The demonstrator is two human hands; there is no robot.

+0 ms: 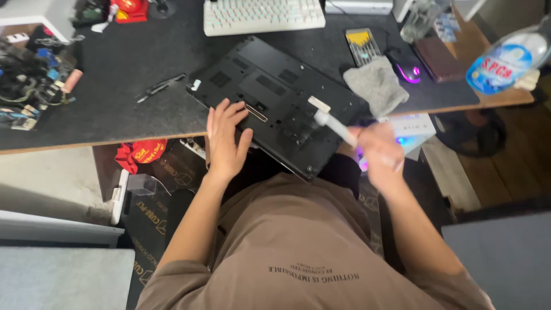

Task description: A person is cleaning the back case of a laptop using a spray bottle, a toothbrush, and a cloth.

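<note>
Upturned black laptop (pixel 275 97) lying slantwise at the worktop (pixel 115 74) edge, long axis running from far left to near right. Left hand (pixel 227 138) rests flat, fingers spread, on its near-left corner. Right hand (pixel 380 150), blurred, is closed around a white brush (pixel 333 126) whose head touches the laptop's right side.

we see the scene in soft, even daylight, moderately bright, with the strongest light toward the upper right, where the plastic bottle (pixel 505 60) glares white. the black desk mat (pixel 115 74) soaks up light and shows faint dusty sheen. shadows are weak and diffuse; under the desk it turns dim. the right hand (pixel 381 152) is smeared by motion blur, and the white tool (pixel 333 126) in it is soft too. the mouse (pixel 408 70) glows purple. edges bow with wide-angle distortion, and fine detail looks compressed.
</note>
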